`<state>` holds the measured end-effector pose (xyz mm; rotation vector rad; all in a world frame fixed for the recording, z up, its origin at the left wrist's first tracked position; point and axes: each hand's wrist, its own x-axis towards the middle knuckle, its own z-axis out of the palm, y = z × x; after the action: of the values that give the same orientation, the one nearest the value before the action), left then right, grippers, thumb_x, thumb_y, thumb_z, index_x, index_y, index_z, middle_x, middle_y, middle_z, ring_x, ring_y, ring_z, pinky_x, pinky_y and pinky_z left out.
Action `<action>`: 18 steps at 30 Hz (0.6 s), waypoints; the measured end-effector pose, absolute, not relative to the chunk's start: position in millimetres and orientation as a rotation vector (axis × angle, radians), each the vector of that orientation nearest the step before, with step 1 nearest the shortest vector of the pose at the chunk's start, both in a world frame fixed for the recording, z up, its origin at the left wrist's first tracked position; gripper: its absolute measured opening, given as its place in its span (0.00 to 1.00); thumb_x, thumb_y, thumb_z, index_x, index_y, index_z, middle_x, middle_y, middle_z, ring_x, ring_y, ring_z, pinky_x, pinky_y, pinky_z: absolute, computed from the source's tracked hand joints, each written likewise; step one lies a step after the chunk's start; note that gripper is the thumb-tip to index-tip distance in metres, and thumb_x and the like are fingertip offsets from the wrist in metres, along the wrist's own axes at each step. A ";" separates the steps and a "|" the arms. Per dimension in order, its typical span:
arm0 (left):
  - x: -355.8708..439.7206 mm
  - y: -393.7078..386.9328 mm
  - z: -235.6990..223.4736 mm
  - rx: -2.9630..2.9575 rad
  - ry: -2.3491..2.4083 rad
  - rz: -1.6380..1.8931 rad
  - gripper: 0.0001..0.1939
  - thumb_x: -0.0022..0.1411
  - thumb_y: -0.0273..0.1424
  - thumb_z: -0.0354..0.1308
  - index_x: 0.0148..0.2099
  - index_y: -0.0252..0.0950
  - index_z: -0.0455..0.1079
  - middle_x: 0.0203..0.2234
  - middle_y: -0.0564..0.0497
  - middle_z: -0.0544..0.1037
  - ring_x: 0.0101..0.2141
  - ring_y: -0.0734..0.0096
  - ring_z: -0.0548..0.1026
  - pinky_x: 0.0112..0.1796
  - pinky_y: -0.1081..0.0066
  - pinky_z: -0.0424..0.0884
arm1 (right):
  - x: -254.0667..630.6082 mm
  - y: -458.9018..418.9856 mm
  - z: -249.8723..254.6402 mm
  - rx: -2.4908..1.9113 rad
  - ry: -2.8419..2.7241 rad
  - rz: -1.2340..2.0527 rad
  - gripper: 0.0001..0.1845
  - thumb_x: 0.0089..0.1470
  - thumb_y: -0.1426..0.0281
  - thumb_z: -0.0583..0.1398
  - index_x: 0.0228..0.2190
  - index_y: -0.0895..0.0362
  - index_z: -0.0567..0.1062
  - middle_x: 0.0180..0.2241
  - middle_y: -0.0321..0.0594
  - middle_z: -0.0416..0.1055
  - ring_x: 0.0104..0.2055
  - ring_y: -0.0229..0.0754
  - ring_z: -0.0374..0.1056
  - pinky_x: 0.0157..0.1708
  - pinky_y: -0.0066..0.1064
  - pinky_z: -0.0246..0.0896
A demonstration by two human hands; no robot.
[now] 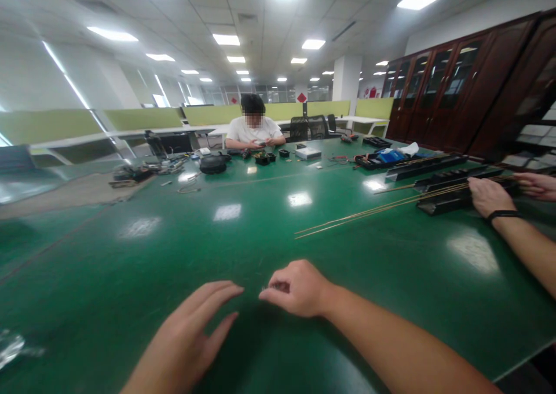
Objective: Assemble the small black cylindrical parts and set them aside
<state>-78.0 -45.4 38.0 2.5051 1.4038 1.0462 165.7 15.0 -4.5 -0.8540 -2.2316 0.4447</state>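
Note:
My right hand (295,289) is curled closed just above the green table (243,237). A small shiny piece (266,289) shows at its thumb and fingertips, too small and blurred to name. To its left, my left hand (191,324) is held with thumb and fingers apart and nothing between them. A narrow gap separates its fingertips from my right hand. Two long thin golden rods (347,216) lie beyond my hands and run off to the right.
At right, a co-worker's hands (490,197) are at the rods beside black channels (438,203). Across the table sits a person in a white shirt (254,128). A black case (214,163), a blue item (391,155) and a white box (308,153) stand far back. Clear plastic (11,347) lies left.

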 end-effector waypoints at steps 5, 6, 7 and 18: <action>-29.3 -25.7 33.8 2.884 1.090 0.779 0.13 0.61 0.22 0.47 0.42 0.39 0.71 0.36 0.47 0.77 0.36 0.66 0.75 0.36 0.70 0.73 | 163.6 15.4 -5.6 -0.745 -2.440 0.291 0.19 0.57 0.53 0.61 0.25 0.55 0.77 0.23 0.36 0.77 0.25 0.38 0.70 0.26 0.28 0.50; -28.1 -25.4 34.4 2.915 1.075 0.779 0.13 0.61 0.21 0.46 0.41 0.38 0.70 0.34 0.48 0.76 0.34 0.66 0.74 0.35 0.70 0.72 | 162.8 15.2 -5.5 -0.753 -2.457 0.276 0.20 0.57 0.53 0.61 0.25 0.55 0.77 0.23 0.36 0.77 0.25 0.39 0.70 0.25 0.28 0.50; -28.7 -26.4 35.4 2.946 1.067 0.783 0.13 0.61 0.21 0.46 0.41 0.38 0.69 0.33 0.48 0.76 0.33 0.66 0.74 0.33 0.70 0.72 | 162.0 14.8 -5.3 -0.767 -2.468 0.266 0.20 0.57 0.53 0.61 0.25 0.55 0.76 0.24 0.36 0.77 0.25 0.39 0.71 0.25 0.29 0.49; -36.1 -46.1 41.3 2.931 1.124 0.782 0.09 0.67 0.29 0.49 0.41 0.40 0.71 0.28 0.53 0.77 0.28 0.70 0.75 0.28 0.74 0.72 | 161.6 5.6 -0.7 -0.783 -2.524 0.536 0.23 0.51 0.47 0.63 0.25 0.54 0.78 0.23 0.34 0.76 0.27 0.38 0.71 0.25 0.26 0.52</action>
<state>-36.1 -46.1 41.3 2.9309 1.1238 0.7816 161.6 5.6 -0.7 -0.7831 -2.5240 0.5361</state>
